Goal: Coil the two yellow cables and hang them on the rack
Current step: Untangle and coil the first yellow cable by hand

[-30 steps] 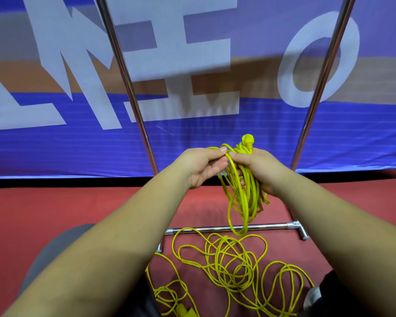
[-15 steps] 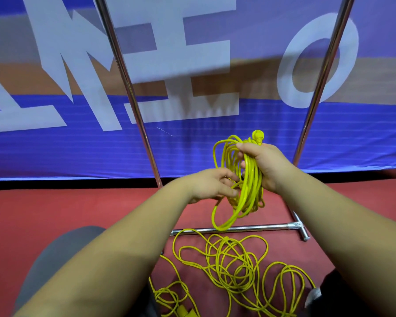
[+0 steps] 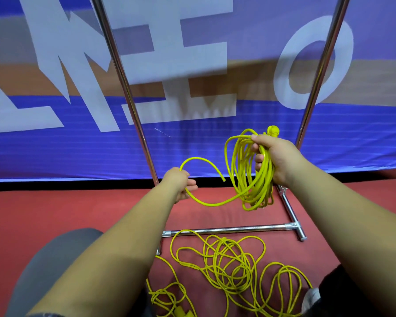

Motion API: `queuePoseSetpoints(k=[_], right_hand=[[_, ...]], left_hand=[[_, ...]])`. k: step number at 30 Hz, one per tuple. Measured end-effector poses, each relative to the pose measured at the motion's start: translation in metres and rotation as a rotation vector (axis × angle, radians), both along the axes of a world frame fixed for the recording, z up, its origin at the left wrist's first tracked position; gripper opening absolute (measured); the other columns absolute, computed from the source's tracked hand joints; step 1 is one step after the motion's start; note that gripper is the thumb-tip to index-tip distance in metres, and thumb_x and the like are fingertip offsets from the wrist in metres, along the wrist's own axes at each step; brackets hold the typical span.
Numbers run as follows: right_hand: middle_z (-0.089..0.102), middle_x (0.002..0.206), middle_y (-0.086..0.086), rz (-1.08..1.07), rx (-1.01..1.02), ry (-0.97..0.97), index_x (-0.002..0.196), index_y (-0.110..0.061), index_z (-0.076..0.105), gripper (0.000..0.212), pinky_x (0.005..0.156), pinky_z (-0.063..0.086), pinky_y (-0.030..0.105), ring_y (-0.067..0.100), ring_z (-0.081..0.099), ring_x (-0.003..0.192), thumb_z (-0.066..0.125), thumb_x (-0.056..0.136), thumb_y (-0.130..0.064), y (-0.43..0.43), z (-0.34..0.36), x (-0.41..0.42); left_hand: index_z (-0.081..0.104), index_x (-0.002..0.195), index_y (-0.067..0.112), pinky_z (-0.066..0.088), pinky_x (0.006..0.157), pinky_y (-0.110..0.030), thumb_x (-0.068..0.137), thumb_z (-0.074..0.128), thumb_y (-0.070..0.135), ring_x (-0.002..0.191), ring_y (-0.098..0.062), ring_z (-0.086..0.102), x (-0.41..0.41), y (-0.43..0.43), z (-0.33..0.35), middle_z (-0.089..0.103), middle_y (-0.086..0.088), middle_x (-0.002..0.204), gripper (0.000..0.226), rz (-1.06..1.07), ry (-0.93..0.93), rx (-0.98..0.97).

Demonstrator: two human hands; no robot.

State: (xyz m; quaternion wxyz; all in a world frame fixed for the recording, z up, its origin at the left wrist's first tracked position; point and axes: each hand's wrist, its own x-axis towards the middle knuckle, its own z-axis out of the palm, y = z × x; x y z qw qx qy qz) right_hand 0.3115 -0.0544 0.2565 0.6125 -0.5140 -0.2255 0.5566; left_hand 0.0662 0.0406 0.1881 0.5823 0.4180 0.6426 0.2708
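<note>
**Two yellow cables: one half-coiled, one loose on the floor**

One bright yellow cable (image 3: 252,170) is gathered into hanging loops and clasped by the right hand (image 3: 273,156), a plug showing above the fist. Its free tail is pinched in the closed left hand (image 3: 181,184), which has been drawn away leftward since half a second ago, when both hands met at the coil. A second yellow cable (image 3: 226,264) is sprawled in tangled rings on the red carpeted floor (image 3: 55,209), beside the polished chrome tubing of the rack (image 3: 226,229).
</note>
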Motion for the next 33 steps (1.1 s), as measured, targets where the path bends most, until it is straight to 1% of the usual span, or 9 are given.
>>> queuePoseSetpoints(k=[1,3,7,9,11,14,19,26,33], right_hand=[[0.058,0.070,-0.004,0.011,-0.006,-0.006,0.087,-0.019,0.061,0.017,0.041,0.037,0.022,0.010,0.043,0.043,0.069,0.100,-0.026,0.000,-0.001,-0.001],[0.059,0.070,-0.004,0.019,-0.021,-0.019,0.087,-0.019,0.062,0.016,0.041,0.038,0.022,0.010,0.044,0.043,0.068,0.100,-0.026,0.001,-0.004,-0.003],[0.059,0.068,-0.004,-0.006,-0.059,-0.027,0.083,-0.018,0.064,0.018,0.043,0.039,0.022,0.010,0.045,0.043,0.067,0.099,-0.025,0.002,-0.008,-0.005],[0.060,0.068,-0.004,-0.013,-0.070,-0.053,0.081,-0.018,0.064,0.019,0.044,0.039,0.022,0.011,0.045,0.044,0.067,0.099,-0.024,0.002,-0.009,-0.006],[0.059,0.069,-0.002,-0.014,-0.071,-0.080,0.081,-0.018,0.064,0.017,0.045,0.040,0.023,0.012,0.045,0.045,0.067,0.098,-0.022,0.001,-0.011,-0.005],[0.059,0.070,-0.002,-0.011,-0.058,-0.090,0.083,-0.018,0.063,0.016,0.045,0.039,0.023,0.012,0.045,0.045,0.066,0.098,-0.022,-0.001,-0.012,-0.004],[0.054,0.073,0.000,0.085,-0.033,-0.089,0.084,-0.016,0.063,0.014,0.045,0.039,0.027,0.013,0.042,0.045,0.065,0.097,-0.023,-0.003,-0.010,0.000],[0.049,0.074,-0.001,0.345,0.036,-0.090,0.083,-0.017,0.055,0.018,0.042,0.033,0.025,0.011,0.036,0.041,0.057,0.101,-0.022,-0.009,-0.001,-0.010],[0.032,0.077,0.010,0.450,0.035,-0.174,0.072,-0.016,0.057,0.024,0.044,0.033,0.028,0.015,0.034,0.042,0.067,0.088,-0.031,-0.010,-0.001,-0.017]], left_hand=[[0.058,0.119,0.015,0.059,0.085,-0.046,0.108,0.035,0.018,0.075,-0.022,0.072,0.001,0.002,0.001,0.070,-0.008,0.097,0.026,0.018,-0.028,0.048],[0.060,0.107,0.021,0.056,0.082,-0.043,0.106,0.034,0.015,0.075,-0.020,0.065,0.006,0.004,0.008,0.065,-0.006,0.098,0.027,0.117,-0.163,0.112],[0.061,0.101,0.023,0.039,0.055,-0.028,0.094,0.040,0.007,0.053,-0.014,0.040,-0.002,0.015,0.030,0.058,0.002,0.079,0.026,0.368,-0.294,0.146],[0.053,0.089,0.020,0.022,0.046,-0.025,0.083,0.048,0.010,0.047,-0.014,0.024,-0.011,0.020,0.041,0.042,0.004,0.067,0.013,0.383,-0.358,0.168],[0.051,0.082,0.020,0.015,0.043,-0.025,0.083,0.055,0.017,0.046,-0.012,0.018,-0.016,0.023,0.051,0.031,0.006,0.063,0.005,0.331,-0.392,0.237],[0.063,0.091,0.020,0.018,0.046,-0.027,0.089,0.064,0.026,0.050,-0.012,0.019,-0.014,0.022,0.056,0.030,0.007,0.066,0.006,0.184,-0.435,0.317],[0.065,0.086,0.023,0.026,0.053,-0.029,0.086,0.073,0.055,0.060,-0.015,0.019,-0.005,0.015,0.061,0.028,0.008,0.066,0.033,0.070,-0.434,0.300],[0.068,0.092,0.020,0.027,0.051,-0.029,0.095,0.065,0.053,0.055,-0.010,0.027,0.003,0.015,0.068,0.038,0.008,0.068,0.033,0.081,-0.471,0.444],[0.063,0.089,0.020,0.023,0.050,-0.029,0.097,0.063,0.051,0.054,-0.012,0.022,0.005,0.017,0.072,0.034,0.007,0.065,0.032,0.201,-0.554,0.418]])
